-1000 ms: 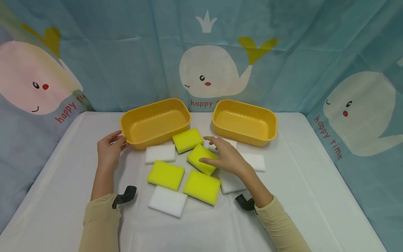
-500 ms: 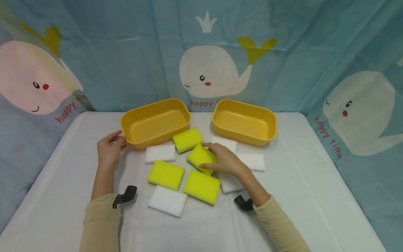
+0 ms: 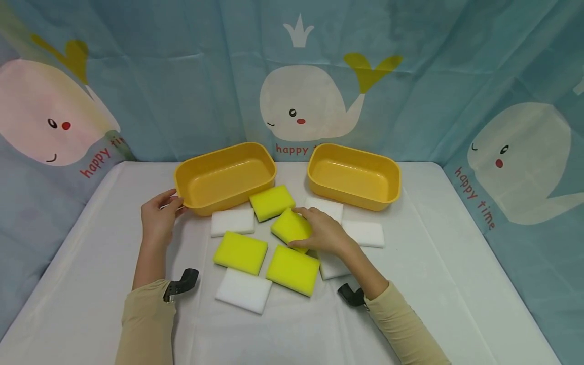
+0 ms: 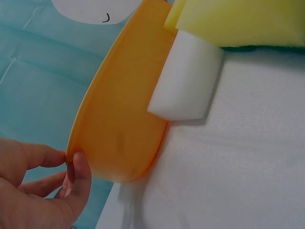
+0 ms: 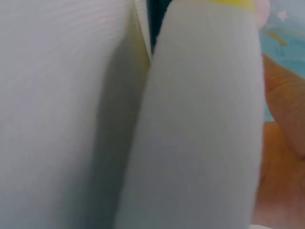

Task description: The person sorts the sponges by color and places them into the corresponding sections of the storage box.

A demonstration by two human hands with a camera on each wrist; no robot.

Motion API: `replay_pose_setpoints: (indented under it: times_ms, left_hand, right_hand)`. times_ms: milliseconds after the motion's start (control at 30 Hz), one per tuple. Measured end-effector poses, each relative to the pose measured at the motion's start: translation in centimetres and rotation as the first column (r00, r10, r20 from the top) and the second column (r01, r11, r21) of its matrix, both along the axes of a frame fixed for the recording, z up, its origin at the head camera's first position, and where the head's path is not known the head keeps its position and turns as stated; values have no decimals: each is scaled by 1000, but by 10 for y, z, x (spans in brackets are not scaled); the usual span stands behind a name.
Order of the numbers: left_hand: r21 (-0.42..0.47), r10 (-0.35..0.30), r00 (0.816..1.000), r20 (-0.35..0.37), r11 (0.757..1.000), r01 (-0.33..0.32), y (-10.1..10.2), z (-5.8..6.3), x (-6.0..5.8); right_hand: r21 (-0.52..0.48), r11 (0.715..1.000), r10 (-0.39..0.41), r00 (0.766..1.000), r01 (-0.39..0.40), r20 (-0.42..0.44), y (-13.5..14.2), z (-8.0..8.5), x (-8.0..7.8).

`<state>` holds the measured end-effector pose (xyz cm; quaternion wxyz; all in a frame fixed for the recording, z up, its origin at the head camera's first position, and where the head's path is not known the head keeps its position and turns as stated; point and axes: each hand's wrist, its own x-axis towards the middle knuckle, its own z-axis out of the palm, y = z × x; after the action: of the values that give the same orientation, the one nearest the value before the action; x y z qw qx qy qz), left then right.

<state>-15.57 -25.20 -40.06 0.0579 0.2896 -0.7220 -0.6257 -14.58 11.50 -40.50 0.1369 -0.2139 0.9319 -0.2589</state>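
My left hand [image 3: 157, 217] pinches the near left end of the left yellow tub [image 3: 196, 209]; the left wrist view shows thumb and fingertips at its rim. In the middle of the table, my right hand [image 3: 325, 230] has thumb and fingers at opposite edges of a yellow sponge [image 3: 288, 229], which lies tilted. A white sponge [image 5: 195, 119] fills much of the right wrist view and hides most of that hand's grip. Other yellow sponges lie close by: one [image 3: 272, 203] against the left tub, one [image 3: 241, 252] to the left and one [image 3: 293, 270] nearer me.
A second yellow tub [image 3: 392, 190] stands at the back right. White sponges lie around: one [image 3: 232, 222] before the left tub, one [image 3: 244, 290] at the front, one [image 3: 365, 234] at the right, others partly behind my right hand. A whale-print curtain [image 3: 196, 101] backs the white table [image 3: 438, 284].
My right hand has come slightly down and left onto the yellow sponge, and its thumb and fingers have closed on it. The left hand has stayed at the tub.
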Motion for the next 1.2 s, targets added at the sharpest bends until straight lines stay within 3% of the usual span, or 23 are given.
replay_pose_setpoints:
  times_ms: [900,1200]
  left_hand:
    - [65,23,999,40,998,-26,-3,1,-4]
    - [48,4,1000,31,999,-6,-4,3,-2]
  right_hand:
    - [-57,997,-44,999,43,-22,12,22,-1]
    - [-71,996,-51,999,49,-20,12,29,-1]
